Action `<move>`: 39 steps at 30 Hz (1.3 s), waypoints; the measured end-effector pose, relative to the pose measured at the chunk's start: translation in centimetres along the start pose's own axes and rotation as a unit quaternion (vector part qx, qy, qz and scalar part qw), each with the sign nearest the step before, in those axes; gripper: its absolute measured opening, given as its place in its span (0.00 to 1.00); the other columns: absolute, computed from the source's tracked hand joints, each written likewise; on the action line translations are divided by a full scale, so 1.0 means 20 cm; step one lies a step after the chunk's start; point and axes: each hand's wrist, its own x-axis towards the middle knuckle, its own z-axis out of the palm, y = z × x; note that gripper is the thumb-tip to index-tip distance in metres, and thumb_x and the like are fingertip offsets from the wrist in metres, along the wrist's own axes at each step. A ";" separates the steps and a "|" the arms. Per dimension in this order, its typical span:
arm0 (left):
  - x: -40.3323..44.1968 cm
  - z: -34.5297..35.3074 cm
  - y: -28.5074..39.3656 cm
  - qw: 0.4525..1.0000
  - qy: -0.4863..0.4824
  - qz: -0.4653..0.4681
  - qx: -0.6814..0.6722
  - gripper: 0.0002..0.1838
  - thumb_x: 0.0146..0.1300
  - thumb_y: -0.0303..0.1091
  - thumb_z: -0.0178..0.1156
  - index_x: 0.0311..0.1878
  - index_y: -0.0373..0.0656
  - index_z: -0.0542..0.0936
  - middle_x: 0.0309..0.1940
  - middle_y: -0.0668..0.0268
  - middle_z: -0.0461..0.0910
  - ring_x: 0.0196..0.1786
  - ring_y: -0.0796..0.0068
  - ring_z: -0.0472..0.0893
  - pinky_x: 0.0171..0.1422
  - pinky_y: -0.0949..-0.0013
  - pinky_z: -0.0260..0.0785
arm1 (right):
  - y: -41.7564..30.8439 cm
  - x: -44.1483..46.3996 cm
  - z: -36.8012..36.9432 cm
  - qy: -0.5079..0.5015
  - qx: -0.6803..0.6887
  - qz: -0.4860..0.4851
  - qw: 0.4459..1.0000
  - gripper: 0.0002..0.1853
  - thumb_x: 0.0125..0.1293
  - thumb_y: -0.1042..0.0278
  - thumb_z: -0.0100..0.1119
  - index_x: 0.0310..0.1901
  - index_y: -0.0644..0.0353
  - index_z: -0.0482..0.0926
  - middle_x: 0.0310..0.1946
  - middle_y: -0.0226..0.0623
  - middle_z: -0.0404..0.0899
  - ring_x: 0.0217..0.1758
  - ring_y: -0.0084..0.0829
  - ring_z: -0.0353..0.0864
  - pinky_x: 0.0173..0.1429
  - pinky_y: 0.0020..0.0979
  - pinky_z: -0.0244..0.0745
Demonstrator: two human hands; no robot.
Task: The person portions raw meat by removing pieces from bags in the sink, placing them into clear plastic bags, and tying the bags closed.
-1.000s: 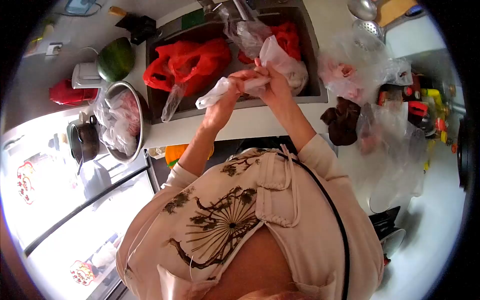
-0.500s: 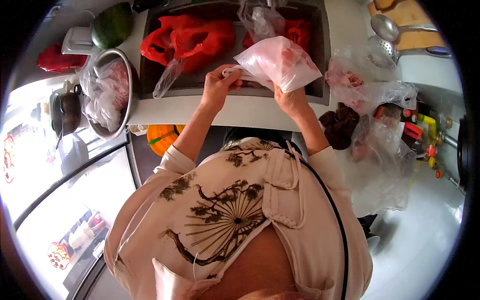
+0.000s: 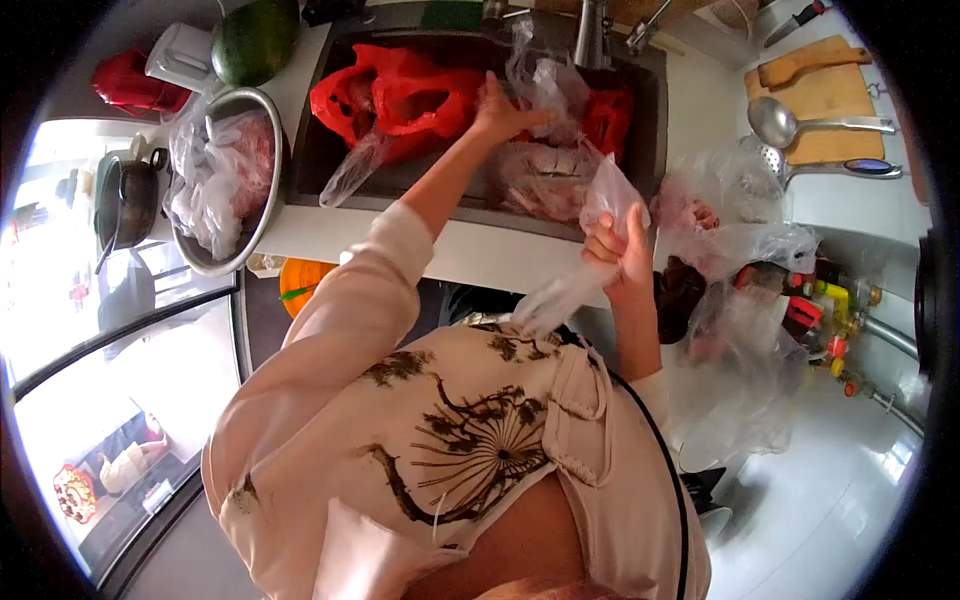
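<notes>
My left hand (image 3: 500,118) reaches over the sink (image 3: 430,190) with its fingers spread, between a red plastic bag (image 3: 435,98) and a crumpled clear plastic bag (image 3: 560,90). It does not appear to hold anything. Closer to me, my right hand (image 3: 625,250) is closed around a thin translucent plastic bag (image 3: 560,297), part of which sticks up above the fist while a loose end hangs below. Behind it, a clear bag with pinkish contents (image 3: 545,180) lies in the sink. Whether that bag joins the one in my fist, I cannot tell.
On the left are a metal bowl (image 3: 275,190) of bagged pink contents, a watermelon (image 3: 255,45) and a dark pot (image 3: 132,205). To the right lie more plastic bags (image 3: 745,370), a ladle (image 3: 775,122) and a cutting board (image 3: 825,95). A faucet (image 3: 592,35) stands behind the sink.
My left hand has let go of the pale bag and moved up and right over the sink, opening. My right hand has turned upright, gripping thin plastic. Pinkish bagged contents now show in the sink.
</notes>
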 end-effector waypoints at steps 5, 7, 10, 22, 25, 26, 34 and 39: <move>0.20 0.01 0.31 0.963 0.004 -0.176 -0.206 0.53 0.45 0.50 0.70 0.68 0.39 0.51 0.66 0.49 0.56 0.65 0.56 0.63 0.61 0.63 0.65 | -0.01 -0.09 -0.02 0.069 0.001 -0.005 0.998 0.20 0.66 0.47 0.49 0.36 0.59 0.73 0.12 0.17 0.50 0.14 0.14 0.47 0.21 0.18 0.46; 0.24 0.07 0.27 0.994 0.039 -0.073 -0.077 0.33 0.50 0.43 0.66 0.57 0.37 0.69 0.51 0.51 0.75 0.51 0.60 0.76 0.52 0.66 0.69 | 0.01 -0.12 -0.04 0.033 0.050 -0.008 0.998 0.21 0.66 0.46 0.50 0.38 0.60 0.72 0.13 0.17 0.51 0.15 0.13 0.48 0.22 0.18 0.47; 0.17 0.00 0.46 0.993 -0.084 0.010 -0.079 0.14 0.54 0.36 0.61 0.30 0.32 0.79 0.23 0.58 0.80 0.28 0.65 0.80 0.40 0.66 0.70 | 0.01 -0.10 -0.07 0.024 0.111 -0.010 0.994 0.25 0.65 0.44 0.49 0.44 0.62 0.71 0.14 0.18 0.51 0.15 0.13 0.49 0.22 0.17 0.50; -0.56 -0.52 0.82 0.746 -0.289 -0.138 -0.583 0.11 0.64 0.27 0.49 0.49 0.36 0.73 0.41 0.62 0.78 0.40 0.70 0.79 0.46 0.65 0.73 | 0.17 0.34 0.08 -0.076 0.106 -0.042 0.991 0.47 0.50 0.17 0.28 0.52 0.56 0.69 0.32 0.30 0.71 0.26 0.27 0.69 0.25 0.26 0.66; -0.75 -0.69 0.69 0.809 -0.353 -0.084 -0.462 0.09 0.58 0.26 0.56 0.41 0.36 0.79 0.35 0.66 0.80 0.38 0.79 0.77 0.44 0.75 0.68 | 0.14 0.40 0.17 -0.074 0.171 -0.105 0.977 0.38 0.58 0.26 0.37 0.53 0.53 0.68 0.43 0.36 0.75 0.43 0.36 0.76 0.44 0.42 0.75; -0.80 -0.72 0.64 0.820 -0.348 -0.078 -0.448 0.08 0.58 0.26 0.56 0.40 0.36 0.79 0.34 0.67 0.79 0.38 0.80 0.76 0.44 0.75 0.68 | 0.14 0.40 0.17 -0.123 0.186 -0.084 0.971 0.35 0.59 0.33 0.42 0.55 0.56 0.67 0.48 0.42 0.74 0.47 0.41 0.75 0.50 0.42 0.73; -0.90 -0.83 0.23 0.852 -0.257 -0.108 -0.443 0.09 0.63 0.37 0.55 0.35 0.41 0.72 0.25 0.68 0.72 0.31 0.77 0.72 0.41 0.69 0.69 | 0.01 0.45 -0.02 -0.061 0.041 -0.073 0.995 0.11 0.66 0.61 0.46 0.40 0.58 0.75 0.31 0.31 0.76 0.38 0.25 0.75 0.44 0.28 0.71; -0.87 -0.86 0.21 0.896 -0.212 -0.111 -0.373 0.12 0.67 0.37 0.50 0.31 0.39 0.72 0.23 0.71 0.71 0.29 0.82 0.71 0.41 0.75 0.67 | -0.08 0.31 0.05 0.210 -0.534 0.006 0.819 0.12 0.65 0.60 0.53 0.40 0.61 0.77 0.35 0.28 0.78 0.37 0.22 0.75 0.43 0.23 0.70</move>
